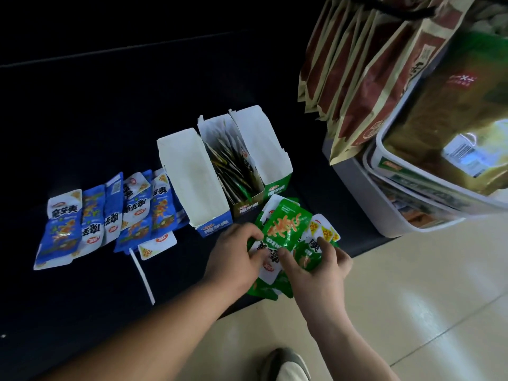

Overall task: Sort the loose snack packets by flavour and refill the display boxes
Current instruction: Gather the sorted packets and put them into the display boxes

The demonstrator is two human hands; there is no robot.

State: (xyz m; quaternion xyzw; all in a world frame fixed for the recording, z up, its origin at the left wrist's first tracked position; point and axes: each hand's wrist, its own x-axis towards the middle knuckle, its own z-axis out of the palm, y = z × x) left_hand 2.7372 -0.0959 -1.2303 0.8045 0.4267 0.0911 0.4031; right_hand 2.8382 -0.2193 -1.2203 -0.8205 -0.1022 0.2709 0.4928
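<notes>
My left hand (236, 253) and right hand (323, 266) grip a loose heap of green snack packets (286, 229) at the near edge of a dark counter (96, 119); the left's fingers curl over the heap's left side, the right's thumb and fingers pinch packets from the other side; just behind the heap three display boxes stand side by side, touching; the blue box (189, 174) on the left shows only its white inner wall; the middle box (244, 209) holds a row of olive packets (233, 166) on edge; the green box (261, 144) on the right also shows bare white inside; left of the boxes, blue packets (110, 215) lie flat in an overlapping row; a white strip (143, 273) lies near them; brown bags (357, 78) hang at upper right above a white tub (384, 215); my shoe (286, 364) stands on the tiled floor (412, 298).
</notes>
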